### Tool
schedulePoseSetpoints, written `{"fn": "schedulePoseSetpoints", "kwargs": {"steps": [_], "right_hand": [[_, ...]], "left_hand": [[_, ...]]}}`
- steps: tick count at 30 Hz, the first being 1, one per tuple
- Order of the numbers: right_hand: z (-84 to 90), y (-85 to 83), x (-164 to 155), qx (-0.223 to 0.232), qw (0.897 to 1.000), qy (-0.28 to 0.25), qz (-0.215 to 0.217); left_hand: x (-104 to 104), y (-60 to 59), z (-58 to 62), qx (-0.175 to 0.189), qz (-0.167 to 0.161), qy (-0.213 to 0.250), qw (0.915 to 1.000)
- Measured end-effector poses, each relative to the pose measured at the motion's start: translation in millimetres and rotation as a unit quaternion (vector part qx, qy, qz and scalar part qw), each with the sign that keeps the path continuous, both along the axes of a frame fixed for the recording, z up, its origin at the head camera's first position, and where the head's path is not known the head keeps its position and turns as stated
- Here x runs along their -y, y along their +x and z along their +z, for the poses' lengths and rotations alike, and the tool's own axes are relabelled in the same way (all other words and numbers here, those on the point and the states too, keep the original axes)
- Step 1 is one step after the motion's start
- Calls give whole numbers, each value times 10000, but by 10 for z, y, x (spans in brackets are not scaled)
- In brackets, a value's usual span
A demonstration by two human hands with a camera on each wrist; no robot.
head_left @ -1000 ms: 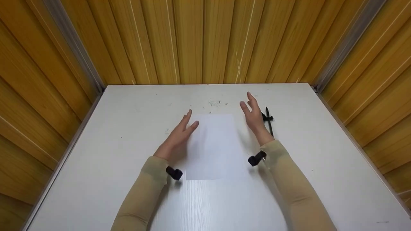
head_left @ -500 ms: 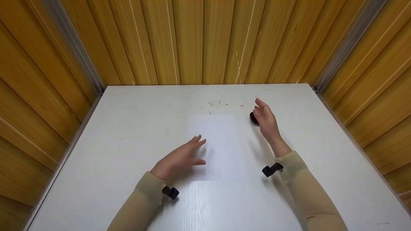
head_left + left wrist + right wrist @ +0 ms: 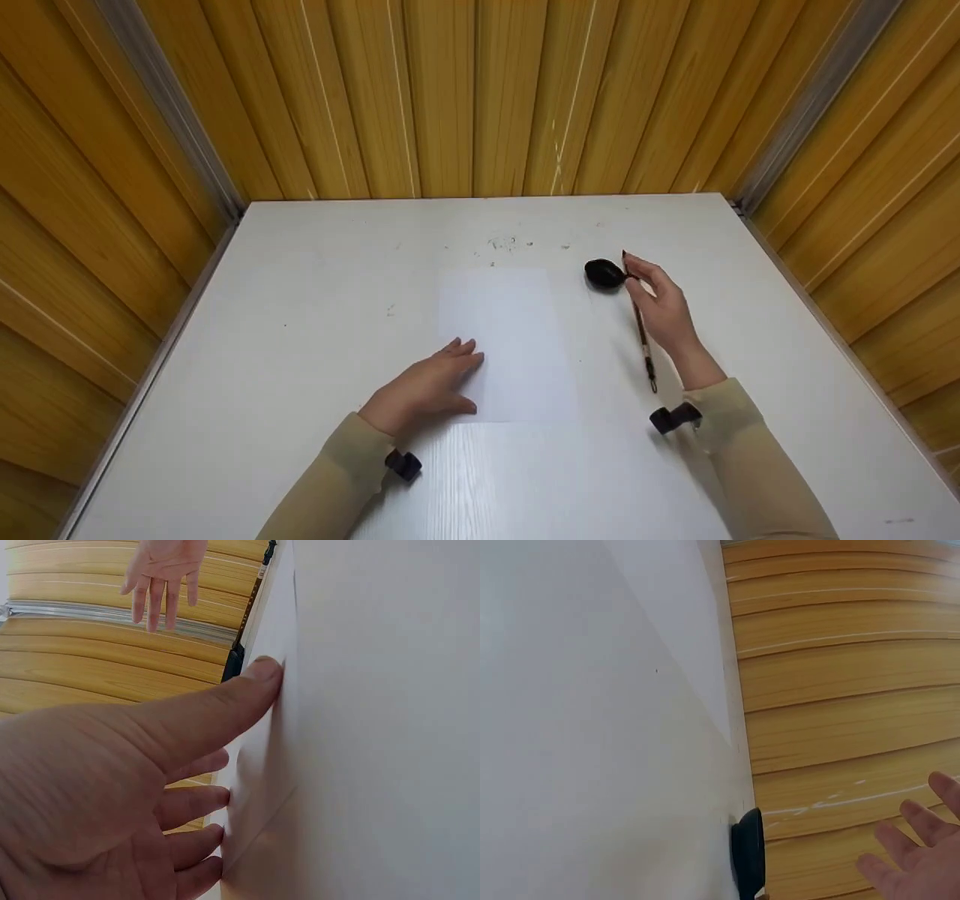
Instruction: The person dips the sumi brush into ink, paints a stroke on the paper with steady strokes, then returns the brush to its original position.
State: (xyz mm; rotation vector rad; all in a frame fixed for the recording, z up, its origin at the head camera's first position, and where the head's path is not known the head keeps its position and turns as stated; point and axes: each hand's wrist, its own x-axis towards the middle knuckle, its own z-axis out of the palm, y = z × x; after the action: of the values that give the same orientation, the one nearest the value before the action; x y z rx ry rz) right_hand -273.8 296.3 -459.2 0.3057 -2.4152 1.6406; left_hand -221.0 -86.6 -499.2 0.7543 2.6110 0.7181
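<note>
A white sheet of paper [image 3: 521, 330] lies on the table, and my left hand [image 3: 424, 386] spreads over its lower left edge with the fingers extended. In the left wrist view the left thumb [image 3: 225, 709] reaches down to the sheet. To the right, a small black oval dish [image 3: 602, 274] sits beside a slim brown writing brush [image 3: 642, 337] with a hanging loop at its near end. My right hand [image 3: 667, 311] hovers at the brush, overlapping it in the head view. From the left wrist, its fingers look straight, apart from the brush, with nothing in them.
The white table [image 3: 247, 405] has small dark marks [image 3: 502, 243] beyond the paper. Yellow wood-look panels [image 3: 480, 97] with grey metal corner posts [image 3: 172, 97] enclose its back and sides. Both wrists carry a small black camera.
My left hand has come down and nearer onto the paper's lower left. The right hand has moved right, off the dish to the brush, uncovering the dish.
</note>
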Motion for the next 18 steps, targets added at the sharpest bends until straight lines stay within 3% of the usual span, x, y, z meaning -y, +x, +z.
{"fn": "schedulePoseSetpoints", "kwargs": {"steps": [5, 9, 13, 18], "right_hand": [[-58, 84, -229, -281, 9969, 716, -180], [-107, 73, -381, -852, 9827, 1618, -286], [-113, 52, -483, -1374, 9509, 2748, -370], [-135, 52, -573, -2134, 8952, 3913, -59]], "left_hand": [[-24, -14, -40, -101, -49, -33, 9999], [-7, -20, -44, -46, -2, 22, 10000], [4, -30, -46, 14, 46, 80, 10000], [-2, -29, -56, -18, 17, 45, 10000]]}}
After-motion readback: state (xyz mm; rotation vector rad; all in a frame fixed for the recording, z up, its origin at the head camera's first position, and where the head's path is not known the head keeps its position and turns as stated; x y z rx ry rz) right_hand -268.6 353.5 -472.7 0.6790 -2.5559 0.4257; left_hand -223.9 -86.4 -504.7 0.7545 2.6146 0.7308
